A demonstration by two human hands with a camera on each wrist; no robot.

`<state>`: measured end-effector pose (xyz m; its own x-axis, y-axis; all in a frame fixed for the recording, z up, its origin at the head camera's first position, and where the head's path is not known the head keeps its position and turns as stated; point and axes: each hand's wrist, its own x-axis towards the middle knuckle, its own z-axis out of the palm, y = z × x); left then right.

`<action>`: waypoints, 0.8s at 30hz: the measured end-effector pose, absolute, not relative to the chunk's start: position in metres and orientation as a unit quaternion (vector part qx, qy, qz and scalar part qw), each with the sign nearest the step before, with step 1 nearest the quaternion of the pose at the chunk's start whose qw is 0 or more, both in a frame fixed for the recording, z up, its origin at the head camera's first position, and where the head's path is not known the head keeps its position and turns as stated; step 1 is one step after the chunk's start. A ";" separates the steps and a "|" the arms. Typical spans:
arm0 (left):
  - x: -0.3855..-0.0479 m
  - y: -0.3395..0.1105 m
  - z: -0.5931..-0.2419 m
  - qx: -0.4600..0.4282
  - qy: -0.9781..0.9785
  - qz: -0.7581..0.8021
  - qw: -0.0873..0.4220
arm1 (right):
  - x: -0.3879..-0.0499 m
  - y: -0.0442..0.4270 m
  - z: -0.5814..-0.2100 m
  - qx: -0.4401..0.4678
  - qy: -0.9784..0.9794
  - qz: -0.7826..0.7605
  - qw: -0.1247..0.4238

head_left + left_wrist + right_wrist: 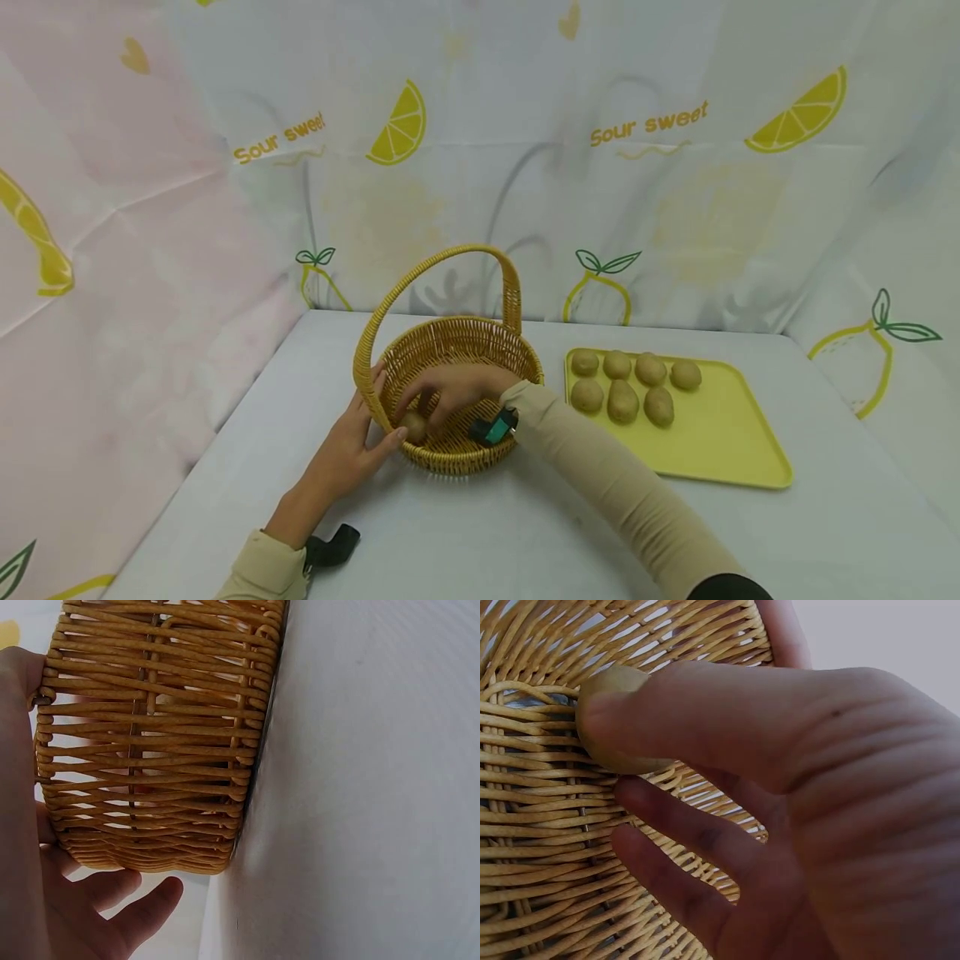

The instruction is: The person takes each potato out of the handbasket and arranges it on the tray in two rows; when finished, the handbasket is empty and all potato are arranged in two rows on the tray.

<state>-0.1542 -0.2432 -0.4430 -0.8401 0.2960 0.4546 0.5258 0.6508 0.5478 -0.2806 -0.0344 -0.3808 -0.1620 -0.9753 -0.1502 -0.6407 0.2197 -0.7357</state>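
A round wicker basket with a tall arched handle stands on the table. My left hand grips its left rim, thumb over the edge and fingers along the outer wall, as the woven side in the left wrist view also shows. Inside the basket, my right hand reaches down to a brownish potato against the left wall. The right wrist view has my thumb on that potato with fingers on its other side, pinching it low against the weave; the index finger is largely hidden.
To the basket's right lies a yellow tray with several potatoes in two rows at its left and back. The white table meets a lemon-printed cloth behind and at both sides.
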 end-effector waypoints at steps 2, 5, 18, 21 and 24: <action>-0.154 -0.243 -0.443 -0.230 -0.894 -0.348 0.165 | -0.281 -0.034 -0.383 -0.559 0.715 -0.268 0.324; -0.153 -0.242 -0.443 -0.229 -0.894 -0.347 0.166 | -0.281 -0.033 -0.385 -0.555 0.718 -0.267 0.322; -0.152 -0.242 -0.445 -0.228 -0.898 -0.337 0.170 | -0.279 -0.033 -0.391 -0.548 0.725 -0.290 0.301; -0.152 -0.242 -0.445 -0.232 -0.896 -0.338 0.174 | -0.278 -0.031 -0.391 -0.539 0.739 -0.288 0.283; -0.152 -0.242 -0.444 -0.237 -0.892 -0.344 0.175 | -0.279 -0.031 -0.390 -0.539 0.744 -0.292 0.267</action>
<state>-0.1520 -0.2422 -0.4443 -0.8264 0.3022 0.4752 0.5429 0.6516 0.5298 -0.2786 -0.0313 -0.3897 -0.2774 -0.9572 -0.0826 -0.6460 0.2495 -0.7214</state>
